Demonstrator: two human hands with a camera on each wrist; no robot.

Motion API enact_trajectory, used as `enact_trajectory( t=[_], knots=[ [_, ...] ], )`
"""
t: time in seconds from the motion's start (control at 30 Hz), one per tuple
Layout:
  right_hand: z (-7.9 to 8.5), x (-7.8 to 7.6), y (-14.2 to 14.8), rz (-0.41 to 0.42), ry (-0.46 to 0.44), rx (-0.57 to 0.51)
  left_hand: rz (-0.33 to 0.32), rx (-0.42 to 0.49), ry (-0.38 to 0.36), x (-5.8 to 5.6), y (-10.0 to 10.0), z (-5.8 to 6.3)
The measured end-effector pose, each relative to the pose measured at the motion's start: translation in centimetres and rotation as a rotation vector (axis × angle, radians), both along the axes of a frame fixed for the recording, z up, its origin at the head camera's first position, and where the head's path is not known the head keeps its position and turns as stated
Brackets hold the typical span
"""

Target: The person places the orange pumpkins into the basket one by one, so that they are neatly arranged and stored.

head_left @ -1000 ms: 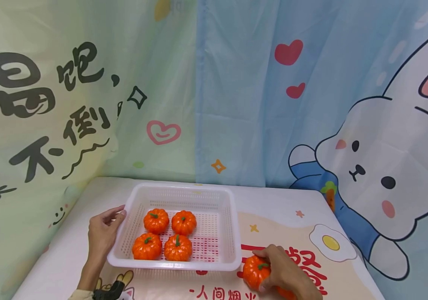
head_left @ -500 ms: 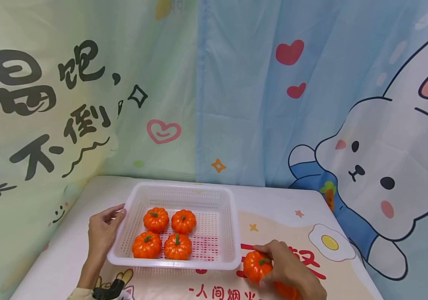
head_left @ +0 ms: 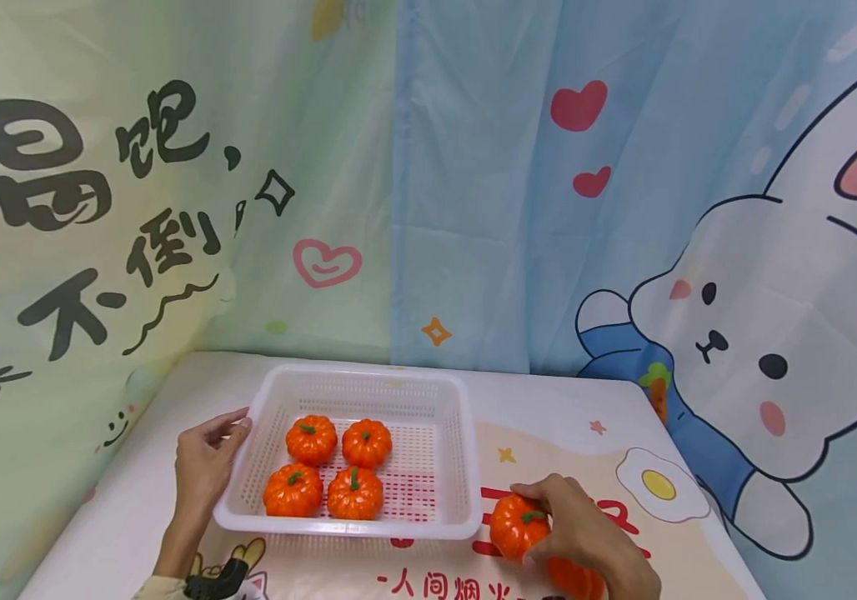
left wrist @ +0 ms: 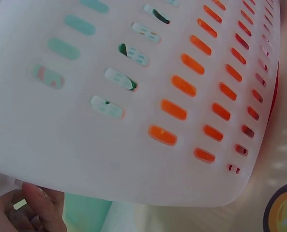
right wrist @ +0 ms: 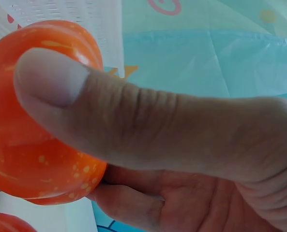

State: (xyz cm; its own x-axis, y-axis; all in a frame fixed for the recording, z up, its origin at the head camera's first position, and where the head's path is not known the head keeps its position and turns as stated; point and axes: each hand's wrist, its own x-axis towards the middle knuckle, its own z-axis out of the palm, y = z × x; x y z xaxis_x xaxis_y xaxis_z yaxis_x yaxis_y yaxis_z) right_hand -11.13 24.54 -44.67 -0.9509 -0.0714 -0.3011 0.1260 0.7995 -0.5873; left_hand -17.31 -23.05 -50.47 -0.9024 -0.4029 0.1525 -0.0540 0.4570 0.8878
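Note:
My right hand [head_left: 582,525] grips an orange toy pumpkin [head_left: 516,528] with a green stem, just right of the basket. In the right wrist view the thumb lies across the near side of this pumpkin [right wrist: 46,145], the other fingers behind it. A further pumpkin [head_left: 573,577] sits under that hand, partly hidden. My left hand [head_left: 207,458] holds the left rim of a white plastic basket [head_left: 353,530]; in the left wrist view its fingers [left wrist: 41,203] curl at the rim. Several pumpkins [head_left: 354,493] stand in the left part of the basket, orange showing through the slots.
The basket stands on a table [head_left: 548,408] with a printed cloth of red lettering and a fried egg [head_left: 661,485]. A curtain [head_left: 466,183] with a cartoon rabbit hangs close behind the table. A dark band [head_left: 218,581] circles the left wrist.
The pumpkin in my right hand has shifted slightly right and up, uncovering more of the one beneath the hand. My left hand and the basket have hardly moved.

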Motion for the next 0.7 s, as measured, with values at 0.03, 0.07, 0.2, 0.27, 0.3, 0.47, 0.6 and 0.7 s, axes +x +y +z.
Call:
enact_trajectory(
  t=[0.03, 0.07, 0.2, 0.27, 0.3, 0.47, 0.6, 0.7],
  knots=[
    [0.1, 0.0, 0.0, 0.004, 0.002, 0.001, -0.001, 0.0, -0.003, 0.0, 0.0, 0.0],
    [0.2, 0.0, 0.0, 0.007, 0.006, 0.002, -0.001, -0.001, -0.003, 0.0, 0.0, 0.0],
    [0.6, 0.0, 0.1, 0.01, 0.018, 0.01, 0.002, -0.009, -0.004, 0.0, 0.0, 0.1],
    [0.8, 0.0, 0.0, 0.011, 0.019, 0.007, 0.002, -0.015, 0.0, 0.0, 0.0, 0.1],
    [0.9, 0.0, 0.0, 0.01, 0.017, 0.008, 0.002, -0.018, 0.0, 0.0, 0.0, 0.1],
    [1.2, 0.0, 0.0, 0.026, 0.02, 0.002, 0.002, -0.02, 0.001, 0.1, 0.1, 0.1],
    [1.5, -0.1, 0.0, 0.032, 0.031, 0.003, 0.004, -0.019, 0.002, 0.1, 0.1, 0.1],
    [1.7, -0.1, 0.0, 0.028, 0.03, 0.004, 0.003, -0.018, -0.002, 0.1, 0.1, 0.1]
  ],
)
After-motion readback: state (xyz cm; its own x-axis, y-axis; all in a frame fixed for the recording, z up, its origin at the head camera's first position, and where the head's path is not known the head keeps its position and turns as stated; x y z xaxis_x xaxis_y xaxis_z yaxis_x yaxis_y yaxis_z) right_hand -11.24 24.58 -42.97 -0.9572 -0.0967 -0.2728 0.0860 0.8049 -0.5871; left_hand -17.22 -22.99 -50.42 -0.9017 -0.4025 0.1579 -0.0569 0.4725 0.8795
